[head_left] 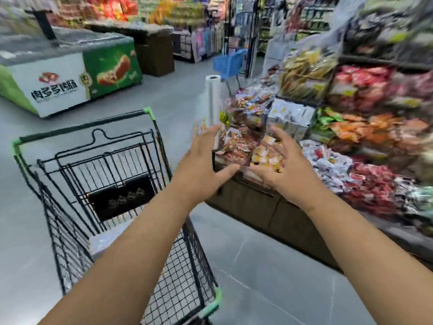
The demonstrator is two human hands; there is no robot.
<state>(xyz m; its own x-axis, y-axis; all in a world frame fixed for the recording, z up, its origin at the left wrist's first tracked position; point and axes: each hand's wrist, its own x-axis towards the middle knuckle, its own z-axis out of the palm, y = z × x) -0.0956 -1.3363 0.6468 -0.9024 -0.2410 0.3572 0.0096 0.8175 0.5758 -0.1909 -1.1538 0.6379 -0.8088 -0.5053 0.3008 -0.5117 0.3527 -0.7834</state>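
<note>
1. Printed in dark characters on the chest freezer's (58, 87) white panel: "肉多多烤肠", beside a sausage picture on green; smaller line beneath too blurred to read.
2. Heaped at the near corner of the display bin (246, 199): red-brown snack packets (236, 146) and yellow snack packets (267, 157), just beyond and between both hands; contact impossible to tell through the blur.
3. Extended past the shopping cart's (149, 113) right side: left hand (203, 165), fingers spread, empty.
4. Stretched forward beside it: right hand (288, 170), fingers splayed and slightly bent, gripping nothing.
</note>
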